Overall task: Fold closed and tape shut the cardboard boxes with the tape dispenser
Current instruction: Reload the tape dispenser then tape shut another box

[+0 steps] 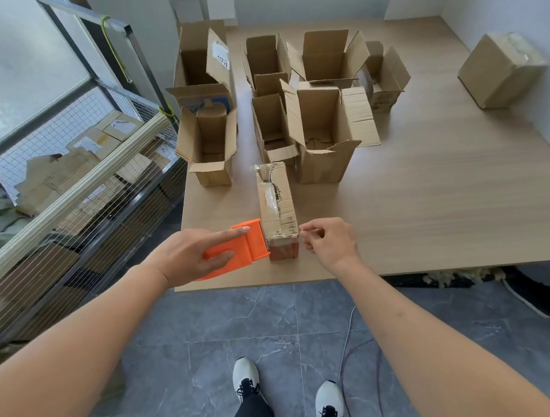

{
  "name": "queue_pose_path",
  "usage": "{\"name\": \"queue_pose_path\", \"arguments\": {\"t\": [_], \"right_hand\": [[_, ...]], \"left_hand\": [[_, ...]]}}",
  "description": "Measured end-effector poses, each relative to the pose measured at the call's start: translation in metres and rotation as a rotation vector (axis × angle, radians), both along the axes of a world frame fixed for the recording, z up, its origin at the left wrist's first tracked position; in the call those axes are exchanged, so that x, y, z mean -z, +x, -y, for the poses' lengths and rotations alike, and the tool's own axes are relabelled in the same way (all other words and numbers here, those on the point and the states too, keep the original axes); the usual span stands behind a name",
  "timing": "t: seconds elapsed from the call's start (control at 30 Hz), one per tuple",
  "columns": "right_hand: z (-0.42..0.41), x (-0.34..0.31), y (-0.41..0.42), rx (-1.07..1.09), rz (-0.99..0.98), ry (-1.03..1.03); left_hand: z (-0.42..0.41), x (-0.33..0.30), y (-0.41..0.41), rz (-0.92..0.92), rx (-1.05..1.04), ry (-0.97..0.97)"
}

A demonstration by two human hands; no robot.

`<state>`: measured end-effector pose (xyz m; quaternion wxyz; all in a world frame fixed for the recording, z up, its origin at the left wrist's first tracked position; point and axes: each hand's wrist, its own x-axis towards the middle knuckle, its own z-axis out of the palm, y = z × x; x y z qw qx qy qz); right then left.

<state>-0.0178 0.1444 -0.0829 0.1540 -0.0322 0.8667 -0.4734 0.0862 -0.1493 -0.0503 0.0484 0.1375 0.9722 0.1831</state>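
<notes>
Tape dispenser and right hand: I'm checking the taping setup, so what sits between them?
In the head view, the closed cardboard box lies between the tape dispenser and the right hand.

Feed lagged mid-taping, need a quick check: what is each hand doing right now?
Left hand: grips the orange tape dispenser, held against the narrow box.
Right hand: fingers curled at the box's near corner; a pinch cannot be told.
</notes>
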Motion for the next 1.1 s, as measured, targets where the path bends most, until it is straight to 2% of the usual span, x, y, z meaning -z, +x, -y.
{"name": "queue_pose_path", "arguments": {"t": [0.6,0.77,0.87,1.0,1.1], "right_hand": [[0.008,0.007,0.0,0.021,0.052,0.018],[0.005,0.005,-0.006,0.041,0.147,-0.015],[0.005,0.009,-0.008,0.07,0.086,0.019],[0.007,0.011,-0.007,0.026,-0.089,0.197],[0.01,0.01,-0.006,0.045,-0.116,0.195]], "left_hand": [[0.017,0.02,-0.005,0.041,0.044,0.041],[0.019,0.02,-0.011,0.04,0.061,0.033],[0.016,0.018,-0.016,0.039,0.061,0.043],[0.016,0.018,-0.025,0.041,0.072,0.013],[0.015,0.016,-0.032,0.043,0.081,0.001]]}}
